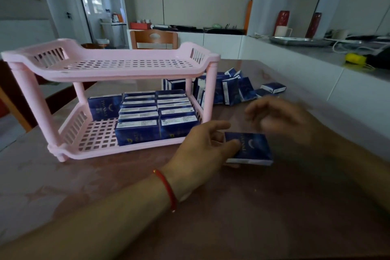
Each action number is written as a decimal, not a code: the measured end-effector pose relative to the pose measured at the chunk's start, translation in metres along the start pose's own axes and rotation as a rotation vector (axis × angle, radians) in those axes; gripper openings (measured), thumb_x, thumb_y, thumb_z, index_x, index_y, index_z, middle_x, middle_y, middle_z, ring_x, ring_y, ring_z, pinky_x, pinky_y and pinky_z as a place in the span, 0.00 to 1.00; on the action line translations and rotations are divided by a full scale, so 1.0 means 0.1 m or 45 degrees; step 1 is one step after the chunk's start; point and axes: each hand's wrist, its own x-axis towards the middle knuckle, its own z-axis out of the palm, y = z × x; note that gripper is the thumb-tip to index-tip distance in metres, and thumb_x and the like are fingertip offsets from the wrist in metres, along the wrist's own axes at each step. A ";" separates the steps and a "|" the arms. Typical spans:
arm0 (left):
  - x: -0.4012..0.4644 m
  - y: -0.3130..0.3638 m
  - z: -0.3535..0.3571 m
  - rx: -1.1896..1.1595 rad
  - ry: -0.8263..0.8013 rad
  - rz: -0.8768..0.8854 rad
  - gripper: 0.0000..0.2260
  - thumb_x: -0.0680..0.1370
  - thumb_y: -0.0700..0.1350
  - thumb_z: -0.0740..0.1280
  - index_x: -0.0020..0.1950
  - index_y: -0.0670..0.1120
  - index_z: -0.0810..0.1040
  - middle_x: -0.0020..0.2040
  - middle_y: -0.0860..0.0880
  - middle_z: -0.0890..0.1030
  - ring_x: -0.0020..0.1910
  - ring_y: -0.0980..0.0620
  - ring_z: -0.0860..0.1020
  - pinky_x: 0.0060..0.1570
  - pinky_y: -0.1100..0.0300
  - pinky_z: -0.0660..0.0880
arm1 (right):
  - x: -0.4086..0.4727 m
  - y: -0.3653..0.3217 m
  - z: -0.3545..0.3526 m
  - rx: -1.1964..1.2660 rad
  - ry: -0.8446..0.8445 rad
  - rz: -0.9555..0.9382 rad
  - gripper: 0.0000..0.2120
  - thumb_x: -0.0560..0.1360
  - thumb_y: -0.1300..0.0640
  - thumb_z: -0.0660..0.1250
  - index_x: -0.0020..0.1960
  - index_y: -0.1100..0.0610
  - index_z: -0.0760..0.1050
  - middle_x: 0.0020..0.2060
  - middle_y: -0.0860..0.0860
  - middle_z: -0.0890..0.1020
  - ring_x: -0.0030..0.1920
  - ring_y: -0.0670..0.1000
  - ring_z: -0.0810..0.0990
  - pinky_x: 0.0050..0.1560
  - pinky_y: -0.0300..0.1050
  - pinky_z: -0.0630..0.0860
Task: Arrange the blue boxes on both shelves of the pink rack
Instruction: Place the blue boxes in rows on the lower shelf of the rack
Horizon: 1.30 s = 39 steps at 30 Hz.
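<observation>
Obs: pale-pink two-tier plastic rack (109, 69) w/ slotted perforated shelves is standing on the glossy reddish-brown tabletop (211, 217). Upper shelf (118, 63) is carrying no boxes. Lower shelf (95, 139) is holding two rows of dark-blue card boxes (157, 112) w/ white label strips, packed upright on the right half; one more blue box (104, 106) is standing face-out at the back left. Front-left of the lower shelf is lying bare, grid showing.

L hand (204, 148), red cord bracelet (166, 188) on the wrist, is resting at the table just front-right of the rack; fingers are curling onto the left edge of a flat dark-blue box (251, 148) lying face-up on the table, gripping it. R hand (280, 116) is hovering above and behind that box, motion-blurred, fingers apart and loosely bent, holding nothing that shows.

Loose heap of blue boxes (232, 91) is sitting behind the rack's right post, some upright, some tipped; one (273, 87) is lying apart near the table's far-right edge, by the white counter (316, 74).
</observation>
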 end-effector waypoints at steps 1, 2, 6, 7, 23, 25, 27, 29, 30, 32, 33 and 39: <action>0.01 -0.03 -0.03 0.184 0.046 0.085 0.19 0.77 0.43 0.72 0.67 0.48 0.77 0.54 0.45 0.81 0.44 0.53 0.84 0.47 0.63 0.81 | 0.20 0.20 -0.10 -0.096 0.131 0.032 0.12 0.76 0.53 0.64 0.59 0.52 0.78 0.54 0.47 0.81 0.57 0.49 0.79 0.57 0.45 0.75; 0.02 -0.05 -0.06 0.325 0.073 0.169 0.18 0.77 0.45 0.73 0.66 0.51 0.78 0.51 0.49 0.80 0.42 0.57 0.82 0.46 0.66 0.79 | 0.42 0.43 -0.22 -0.297 0.234 0.109 0.12 0.79 0.52 0.63 0.60 0.52 0.78 0.57 0.49 0.81 0.58 0.51 0.78 0.58 0.47 0.74; -0.05 -0.05 -0.08 0.523 0.052 0.353 0.17 0.76 0.47 0.73 0.64 0.56 0.78 0.51 0.59 0.81 0.45 0.63 0.78 0.50 0.67 0.77 | 0.88 1.25 -0.29 -1.041 0.273 0.448 0.25 0.80 0.43 0.54 0.71 0.56 0.69 0.69 0.58 0.73 0.65 0.61 0.72 0.65 0.57 0.71; -0.06 -0.06 -0.09 0.529 0.053 0.372 0.17 0.76 0.48 0.73 0.64 0.57 0.78 0.49 0.61 0.80 0.44 0.63 0.77 0.51 0.66 0.77 | 0.89 1.32 -0.24 -1.042 0.292 0.461 0.24 0.80 0.44 0.55 0.69 0.58 0.71 0.68 0.60 0.74 0.63 0.62 0.74 0.63 0.55 0.71; -0.20 0.09 -0.31 0.385 0.124 0.423 0.11 0.77 0.44 0.72 0.58 0.54 0.81 0.50 0.48 0.84 0.42 0.51 0.85 0.46 0.49 0.84 | -0.09 -0.30 -0.40 -0.401 0.340 0.162 0.28 0.70 0.52 0.76 0.68 0.48 0.72 0.57 0.45 0.76 0.57 0.48 0.76 0.57 0.47 0.76; -0.24 0.15 -0.37 0.319 0.118 0.384 0.11 0.77 0.44 0.72 0.59 0.54 0.82 0.48 0.46 0.84 0.42 0.48 0.85 0.47 0.47 0.83 | -0.30 -0.57 -0.21 -0.376 0.146 -0.112 0.31 0.68 0.44 0.77 0.69 0.45 0.71 0.59 0.41 0.74 0.59 0.41 0.75 0.58 0.34 0.75; -0.34 0.20 -0.43 0.207 0.060 0.366 0.11 0.79 0.39 0.69 0.60 0.49 0.82 0.45 0.40 0.83 0.43 0.48 0.83 0.46 0.54 0.82 | -0.36 -0.66 0.01 -0.552 0.024 -0.265 0.35 0.66 0.43 0.74 0.71 0.47 0.70 0.60 0.42 0.72 0.60 0.39 0.72 0.60 0.26 0.68; -0.50 0.20 -0.50 0.036 -0.020 0.361 0.12 0.80 0.34 0.64 0.61 0.41 0.81 0.50 0.34 0.84 0.46 0.46 0.82 0.43 0.58 0.82 | -0.31 -0.74 0.23 -0.685 0.032 -0.427 0.36 0.66 0.44 0.73 0.72 0.51 0.70 0.59 0.47 0.72 0.58 0.41 0.71 0.62 0.27 0.65; -0.58 0.19 -0.54 -0.047 -0.038 0.350 0.11 0.80 0.35 0.64 0.61 0.40 0.81 0.53 0.34 0.83 0.48 0.44 0.83 0.44 0.58 0.83 | -0.26 -0.78 0.33 -0.694 0.036 -0.492 0.35 0.67 0.44 0.72 0.72 0.52 0.70 0.59 0.49 0.72 0.58 0.43 0.71 0.62 0.28 0.65; -0.71 0.15 -0.66 -0.043 0.055 0.390 0.12 0.79 0.38 0.69 0.63 0.42 0.80 0.55 0.39 0.84 0.54 0.46 0.84 0.53 0.52 0.83 | -0.15 -0.87 0.51 -0.723 -0.002 -0.615 0.34 0.70 0.40 0.68 0.73 0.50 0.69 0.59 0.50 0.72 0.59 0.46 0.70 0.62 0.32 0.66; -0.78 0.13 -0.75 0.035 0.098 0.438 0.15 0.78 0.38 0.71 0.64 0.43 0.78 0.57 0.43 0.84 0.56 0.47 0.84 0.56 0.49 0.82 | -0.08 -0.92 0.59 -0.744 -0.029 -0.657 0.34 0.70 0.38 0.67 0.73 0.47 0.68 0.61 0.49 0.71 0.60 0.47 0.69 0.63 0.33 0.64; -1.04 0.08 -1.34 0.110 0.283 0.485 0.25 0.74 0.38 0.73 0.70 0.47 0.72 0.65 0.49 0.80 0.62 0.50 0.81 0.58 0.49 0.81 | 0.33 -1.18 1.04 -0.326 -0.040 -0.439 0.27 0.75 0.39 0.67 0.72 0.44 0.68 0.64 0.40 0.73 0.62 0.38 0.71 0.61 0.40 0.72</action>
